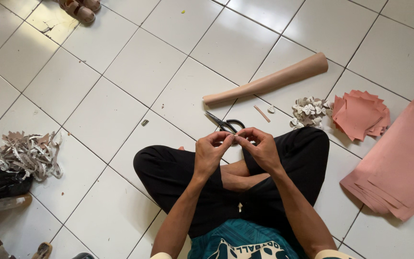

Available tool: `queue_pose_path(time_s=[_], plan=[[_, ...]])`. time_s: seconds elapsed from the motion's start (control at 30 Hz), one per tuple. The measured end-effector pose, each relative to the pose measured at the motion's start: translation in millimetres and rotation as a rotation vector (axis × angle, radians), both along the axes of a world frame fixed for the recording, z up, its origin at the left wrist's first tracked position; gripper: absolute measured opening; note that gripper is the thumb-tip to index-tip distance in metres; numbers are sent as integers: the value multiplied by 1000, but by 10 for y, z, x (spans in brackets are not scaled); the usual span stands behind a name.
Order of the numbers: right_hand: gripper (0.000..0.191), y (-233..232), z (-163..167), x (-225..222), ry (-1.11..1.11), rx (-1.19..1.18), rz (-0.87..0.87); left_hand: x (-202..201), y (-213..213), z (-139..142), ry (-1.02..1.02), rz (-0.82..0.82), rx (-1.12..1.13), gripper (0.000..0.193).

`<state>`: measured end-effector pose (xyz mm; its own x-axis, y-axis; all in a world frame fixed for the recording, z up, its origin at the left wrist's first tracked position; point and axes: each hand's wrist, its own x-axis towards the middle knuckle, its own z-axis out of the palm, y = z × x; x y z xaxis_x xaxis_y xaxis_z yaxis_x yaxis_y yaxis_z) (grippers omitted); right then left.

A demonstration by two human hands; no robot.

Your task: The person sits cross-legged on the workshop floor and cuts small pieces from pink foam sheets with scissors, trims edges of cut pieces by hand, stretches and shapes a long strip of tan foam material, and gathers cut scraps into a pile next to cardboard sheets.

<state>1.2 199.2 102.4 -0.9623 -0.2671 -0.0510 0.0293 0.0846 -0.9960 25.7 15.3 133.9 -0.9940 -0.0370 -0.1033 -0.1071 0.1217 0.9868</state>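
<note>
Both hands — left hand (210, 152), right hand (262, 146) — pinch one tiny piece (236, 138) together over the scissors (226, 124). Fumble it and it probably drops into the lap — easy to lose.

Posture: seated cross-legged, knees spread to either side, both forearms reaching forward from the lower edge of the view and converging above the crossed shins.

Left hand (210, 152): raised, wrist slightly bent, fingers curled inward, thumb and forefinger tips pinched together toward the other hand.

Right hand (262, 147): level with the left, back of hand up, fingers curled, fingertips meeting those of the left.

Whatever is pinched between the fingertips is too small to tell.
</note>
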Motion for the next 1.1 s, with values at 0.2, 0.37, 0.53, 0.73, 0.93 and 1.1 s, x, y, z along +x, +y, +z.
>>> queue_pose_path(time_s=[0.2, 0.37, 0.53, 0.73, 0.93, 1.1], plan=[[25, 2, -44, 26, -38, 2, -16, 42, 4, 25, 59, -30, -105, 27], [27, 42, -97, 1, -76, -62, -37, 2, -13, -52, 26, -29, -73, 29], [26, 88, -181, -24, -105, -50, -54, -11, 23, -152, 57, 7, 0, 31], [27, 60, -295, -52, -101, -117, -51, -35, 36, -171, 37, -8, 2, 31], [28, 13, -270, -31, -84, -49, -111, -78, 36, -239, -61, -38, -149, 28], [28, 7, -271, -56, -136, -62, -166, -92, -19, -382, -52, 10, 80, 37]])
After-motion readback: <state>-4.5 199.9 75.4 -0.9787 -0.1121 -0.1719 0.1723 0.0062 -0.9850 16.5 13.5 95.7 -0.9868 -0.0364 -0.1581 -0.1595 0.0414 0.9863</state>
